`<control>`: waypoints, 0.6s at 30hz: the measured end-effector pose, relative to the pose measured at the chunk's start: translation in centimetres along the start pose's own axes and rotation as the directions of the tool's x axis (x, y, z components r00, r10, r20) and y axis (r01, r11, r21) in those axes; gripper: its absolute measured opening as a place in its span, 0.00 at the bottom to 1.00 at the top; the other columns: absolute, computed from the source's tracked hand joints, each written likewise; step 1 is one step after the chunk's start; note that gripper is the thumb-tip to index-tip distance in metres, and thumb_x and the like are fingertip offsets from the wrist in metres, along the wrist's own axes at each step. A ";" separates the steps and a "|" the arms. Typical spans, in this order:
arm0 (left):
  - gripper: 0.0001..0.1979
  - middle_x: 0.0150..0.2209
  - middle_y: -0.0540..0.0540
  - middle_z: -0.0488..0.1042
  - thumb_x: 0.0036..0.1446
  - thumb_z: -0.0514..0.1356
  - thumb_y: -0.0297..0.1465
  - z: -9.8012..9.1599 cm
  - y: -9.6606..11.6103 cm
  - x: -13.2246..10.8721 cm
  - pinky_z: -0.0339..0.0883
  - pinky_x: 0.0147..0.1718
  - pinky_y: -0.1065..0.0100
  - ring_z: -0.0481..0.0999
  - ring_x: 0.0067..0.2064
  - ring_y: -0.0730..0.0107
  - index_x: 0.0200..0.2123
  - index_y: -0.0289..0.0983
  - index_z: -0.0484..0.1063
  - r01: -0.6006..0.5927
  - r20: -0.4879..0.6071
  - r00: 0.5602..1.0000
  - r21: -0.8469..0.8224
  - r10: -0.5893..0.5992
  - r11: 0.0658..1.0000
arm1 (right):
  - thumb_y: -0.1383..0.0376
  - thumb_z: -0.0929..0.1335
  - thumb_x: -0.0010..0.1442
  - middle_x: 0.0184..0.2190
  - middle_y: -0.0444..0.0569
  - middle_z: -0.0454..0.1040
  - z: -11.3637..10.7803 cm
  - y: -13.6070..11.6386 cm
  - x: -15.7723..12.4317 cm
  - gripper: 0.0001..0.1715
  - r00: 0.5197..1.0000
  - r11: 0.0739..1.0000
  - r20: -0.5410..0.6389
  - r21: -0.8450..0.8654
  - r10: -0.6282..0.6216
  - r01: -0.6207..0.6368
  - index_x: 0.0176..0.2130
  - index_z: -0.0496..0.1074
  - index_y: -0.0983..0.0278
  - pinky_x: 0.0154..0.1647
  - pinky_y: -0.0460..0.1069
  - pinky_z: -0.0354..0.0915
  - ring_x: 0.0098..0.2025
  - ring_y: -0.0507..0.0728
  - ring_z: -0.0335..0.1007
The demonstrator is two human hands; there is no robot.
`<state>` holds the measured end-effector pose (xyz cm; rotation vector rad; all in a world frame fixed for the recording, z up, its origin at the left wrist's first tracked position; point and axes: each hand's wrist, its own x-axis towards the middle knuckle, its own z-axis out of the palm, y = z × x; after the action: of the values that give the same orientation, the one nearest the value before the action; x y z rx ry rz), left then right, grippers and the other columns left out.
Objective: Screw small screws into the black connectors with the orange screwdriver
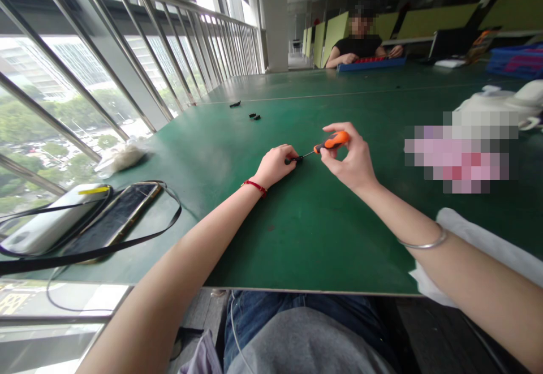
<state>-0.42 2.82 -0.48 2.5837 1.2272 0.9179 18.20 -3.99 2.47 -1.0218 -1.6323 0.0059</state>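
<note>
The right hand (348,159) is pinching an orange-handled steel screwdriver (333,141) in narrow fingertips, lining it up on a small black plastic part (294,159), which the left hand (275,166) is steadying mid-way across the green table (322,238).

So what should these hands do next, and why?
Probably the left hand should hold the small black part steady while the right hand gently turns the orange-handled screwdriver: its shaft points at the part, touching or nearly so, and the part looks too small to stay put unpinched.
</note>
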 end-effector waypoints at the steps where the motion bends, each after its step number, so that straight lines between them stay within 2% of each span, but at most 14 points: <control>1: 0.08 0.36 0.47 0.76 0.49 0.57 0.26 0.0 0.0 0.0 0.70 0.37 0.69 0.75 0.37 0.68 0.34 0.36 0.74 0.000 -0.003 1.000 -0.004 0.000 1.000 | 0.64 0.69 0.47 0.26 0.41 0.70 0.0 0.0 0.0 0.20 1.000 1.000 -0.020 0.012 -0.003 0.003 0.43 0.68 0.61 0.38 0.51 0.64 0.26 0.52 0.66; 3: 0.08 0.35 0.47 0.76 0.49 0.57 0.25 0.0 0.1 0.0 0.70 0.37 0.69 0.75 0.36 0.68 0.34 0.36 0.74 0.004 -0.007 1.000 -0.006 -0.004 1.000 | 0.62 0.70 0.48 0.25 0.41 0.69 0.0 0.0 0.0 0.19 1.000 0.999 -0.002 0.026 0.019 -0.019 0.41 0.68 0.61 0.35 0.50 0.64 0.24 0.52 0.65; 5: 0.08 0.36 0.47 0.76 0.49 0.57 0.26 0.0 0.1 0.0 0.70 0.37 0.69 0.75 0.36 0.68 0.34 0.36 0.74 0.014 -0.006 1.000 -0.003 -0.014 1.000 | 0.59 0.69 0.50 0.21 0.41 0.68 0.0 0.0 0.1 0.10 0.998 0.998 0.030 0.006 0.055 -0.055 0.33 0.70 0.61 0.33 0.50 0.63 0.23 0.52 0.65; 7: 0.08 0.36 0.47 0.76 0.49 0.57 0.26 0.0 0.1 0.0 0.70 0.36 0.69 0.75 0.36 0.68 0.34 0.36 0.74 0.021 -0.003 1.000 -0.005 -0.021 1.000 | 0.59 0.68 0.51 0.23 0.43 0.71 -0.1 0.0 0.0 0.07 0.998 0.998 0.029 -0.011 0.061 -0.061 0.28 0.70 0.61 0.34 0.50 0.63 0.25 0.53 0.66; 8: 0.08 0.35 0.47 0.76 0.49 0.57 0.25 0.0 0.1 0.0 0.70 0.36 0.69 0.75 0.36 0.68 0.34 0.36 0.74 0.022 -0.003 1.000 -0.009 -0.022 1.000 | 0.61 0.68 0.51 0.26 0.44 0.72 -0.1 0.1 0.0 0.06 0.999 0.999 0.011 -0.005 0.052 -0.052 0.30 0.70 0.61 0.36 0.50 0.64 0.26 0.53 0.67; 10: 0.08 0.35 0.47 0.75 0.49 0.57 0.25 0.0 0.1 0.0 0.70 0.36 0.69 0.75 0.36 0.68 0.34 0.36 0.74 0.016 -0.007 1.000 -0.018 -0.016 1.000 | 0.64 0.69 0.48 0.30 0.44 0.73 -0.1 0.1 0.0 0.16 0.999 0.999 -0.028 0.033 0.033 -0.032 0.40 0.70 0.61 0.37 0.51 0.65 0.27 0.53 0.67; 11: 0.08 0.35 0.47 0.75 0.49 0.57 0.25 0.1 0.1 0.0 0.70 0.36 0.69 0.75 0.36 0.68 0.34 0.35 0.74 0.012 -0.011 1.000 -0.020 -0.012 1.000 | 0.64 0.70 0.47 0.29 0.43 0.72 -0.1 0.1 0.0 0.21 0.999 0.998 -0.034 0.049 0.037 -0.035 0.43 0.68 0.61 0.36 0.50 0.65 0.27 0.53 0.67; 12: 0.08 0.35 0.47 0.75 0.48 0.57 0.25 0.1 0.0 0.0 0.70 0.36 0.69 0.74 0.36 0.68 0.33 0.35 0.74 0.008 -0.014 1.000 -0.020 -0.008 1.000 | 0.64 0.70 0.47 0.28 0.42 0.71 -0.1 0.1 0.0 0.21 0.999 0.997 -0.021 0.060 0.050 -0.049 0.43 0.68 0.61 0.34 0.50 0.65 0.26 0.52 0.66; 15: 0.08 0.35 0.47 0.75 0.49 0.57 0.25 0.1 0.0 0.0 0.70 0.35 0.69 0.74 0.36 0.68 0.33 0.36 0.74 0.007 -0.015 1.000 -0.013 -0.007 1.000 | 0.62 0.68 0.51 0.21 0.41 0.69 -0.2 0.0 -0.1 0.07 0.993 0.993 0.071 0.057 0.095 -0.099 0.32 0.70 0.61 0.27 0.48 0.61 0.23 0.52 0.65; 17: 0.08 0.35 0.47 0.75 0.49 0.57 0.25 0.1 0.1 0.0 0.70 0.35 0.69 0.74 0.36 0.68 0.33 0.36 0.74 0.012 -0.012 1.000 -0.010 -0.012 1.000 | 0.63 0.67 0.52 0.21 0.42 0.69 -0.2 0.0 -0.1 0.04 0.993 0.994 0.083 0.060 0.086 -0.091 0.29 0.70 0.62 0.27 0.47 0.61 0.22 0.51 0.65; 18: 0.08 0.35 0.47 0.75 0.49 0.57 0.25 0.0 0.1 0.0 0.70 0.36 0.69 0.74 0.36 0.68 0.34 0.36 0.74 0.015 -0.011 1.000 -0.010 -0.015 1.000 | 0.65 0.67 0.50 0.22 0.42 0.69 -0.2 0.0 -0.1 0.04 0.996 0.995 0.062 0.073 0.070 -0.074 0.31 0.70 0.62 0.28 0.47 0.62 0.23 0.51 0.65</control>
<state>-0.34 2.75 -0.49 2.5620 1.2396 0.9339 18.36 -4.14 2.43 -1.0304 -1.6359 0.1466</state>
